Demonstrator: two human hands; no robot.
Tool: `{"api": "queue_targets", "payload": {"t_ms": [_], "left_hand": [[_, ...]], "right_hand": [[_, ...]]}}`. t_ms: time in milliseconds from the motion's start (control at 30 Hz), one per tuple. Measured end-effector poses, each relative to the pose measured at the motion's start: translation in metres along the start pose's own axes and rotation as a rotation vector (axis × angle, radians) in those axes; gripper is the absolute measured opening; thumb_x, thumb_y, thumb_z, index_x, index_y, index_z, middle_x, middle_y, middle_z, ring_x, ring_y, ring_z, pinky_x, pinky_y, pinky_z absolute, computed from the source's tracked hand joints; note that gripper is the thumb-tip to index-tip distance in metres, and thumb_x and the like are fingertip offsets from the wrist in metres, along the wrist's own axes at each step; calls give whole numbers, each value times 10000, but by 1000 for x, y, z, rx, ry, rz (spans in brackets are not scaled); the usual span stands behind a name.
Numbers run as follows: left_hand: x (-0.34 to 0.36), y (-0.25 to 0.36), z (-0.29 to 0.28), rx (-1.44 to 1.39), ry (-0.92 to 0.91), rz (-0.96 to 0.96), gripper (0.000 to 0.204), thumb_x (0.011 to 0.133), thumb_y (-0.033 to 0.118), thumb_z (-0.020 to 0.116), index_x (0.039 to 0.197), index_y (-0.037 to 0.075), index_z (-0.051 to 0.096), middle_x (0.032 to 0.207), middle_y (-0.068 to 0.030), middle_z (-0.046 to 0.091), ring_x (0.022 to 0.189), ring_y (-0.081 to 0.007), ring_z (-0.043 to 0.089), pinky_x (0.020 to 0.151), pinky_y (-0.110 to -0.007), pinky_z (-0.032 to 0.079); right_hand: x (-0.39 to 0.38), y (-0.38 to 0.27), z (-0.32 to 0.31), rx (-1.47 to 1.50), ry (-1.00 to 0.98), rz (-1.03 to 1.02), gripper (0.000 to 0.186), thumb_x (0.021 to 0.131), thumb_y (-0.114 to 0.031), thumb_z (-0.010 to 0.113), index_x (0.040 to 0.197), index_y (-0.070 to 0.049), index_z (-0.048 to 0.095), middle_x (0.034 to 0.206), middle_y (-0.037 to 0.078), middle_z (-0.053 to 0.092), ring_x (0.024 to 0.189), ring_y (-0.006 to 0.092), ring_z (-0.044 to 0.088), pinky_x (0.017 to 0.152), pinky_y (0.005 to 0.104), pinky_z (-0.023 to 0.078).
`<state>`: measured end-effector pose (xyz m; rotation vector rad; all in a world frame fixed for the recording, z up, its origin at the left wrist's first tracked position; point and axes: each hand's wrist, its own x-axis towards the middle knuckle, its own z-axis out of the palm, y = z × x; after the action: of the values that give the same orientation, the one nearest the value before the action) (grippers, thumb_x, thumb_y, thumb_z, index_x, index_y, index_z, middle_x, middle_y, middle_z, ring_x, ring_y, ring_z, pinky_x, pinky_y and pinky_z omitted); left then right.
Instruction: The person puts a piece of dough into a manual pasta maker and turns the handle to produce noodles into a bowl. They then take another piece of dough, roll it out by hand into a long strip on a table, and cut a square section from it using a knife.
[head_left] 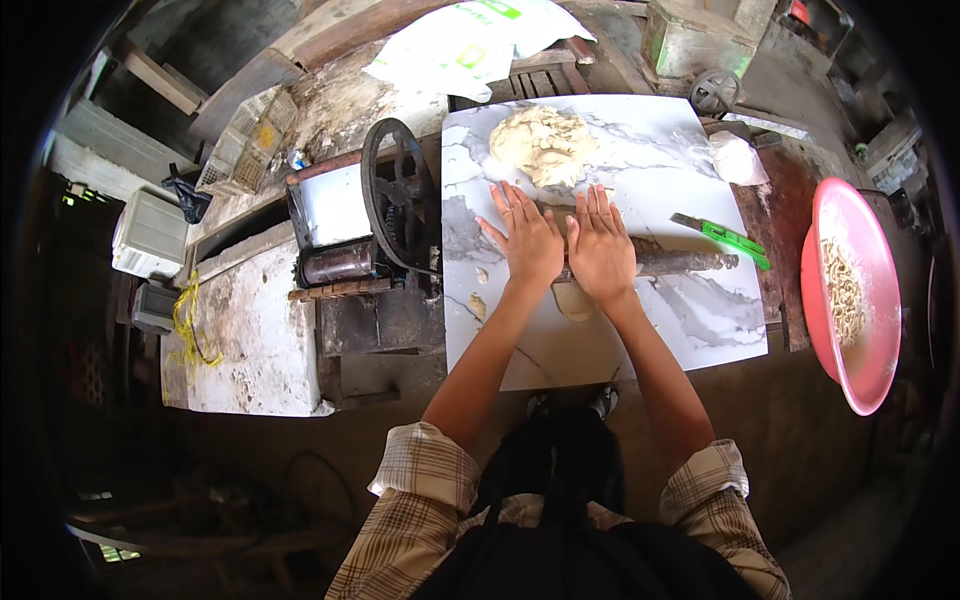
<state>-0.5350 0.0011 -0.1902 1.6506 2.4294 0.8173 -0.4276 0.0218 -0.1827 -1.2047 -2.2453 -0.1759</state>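
Both flat w/ fingers extended, L hand [533, 245] & R hand [604, 258] on rolling pin [690, 263]; dough pc. [574, 302] just below hands, dough lump [543, 145] just beyond fingertips, green cutter [735, 240] to R.

Beige-and-brown plaid sleeves [395, 535], wide rolled cuffs [428, 466], black clothing [565, 560] between

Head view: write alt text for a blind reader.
The left hand and right hand lie flat on a brown rolling pin over a marbled board, a small dough piece showing beside it. A larger dough lump lies beyond; a green knife and a pink basin are to the right.
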Motion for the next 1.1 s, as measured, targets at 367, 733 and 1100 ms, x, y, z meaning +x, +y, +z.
{"api": "queue_targets", "payload": {"t_ms": [367,733,1100], "left_hand": [[-98,-13,-20,-114,61,199,532,954,162,374,1388,-115,242,1501,-224,185,1412,-376,100,1090,-600,57],[-51,14,-15,-19,94,249,600,898,77,432,1421,-80,185,1488,-192,237,1411,-370,110,1081,-620,33],[16,49,3,21,186,76,650,918,158,423,1405,-139,110,1504,-273,60,1413,-391,-13,1100,-578,16]], "right_hand": [[-89,-16,-79,158,-171,-136,557,844,-160,578,1341,15,398,1257,154,501,1129,282,494,1020,424,351],[-70,0,-71,196,-209,202,253,884,-238,559,1062,-58,560,1067,110,535,1037,275,501,929,429,359],[0,27,-34,-184,-100,196,543,957,-322,373,1418,-43,309,1492,125,274,1414,276,160,1120,565,49]]}}
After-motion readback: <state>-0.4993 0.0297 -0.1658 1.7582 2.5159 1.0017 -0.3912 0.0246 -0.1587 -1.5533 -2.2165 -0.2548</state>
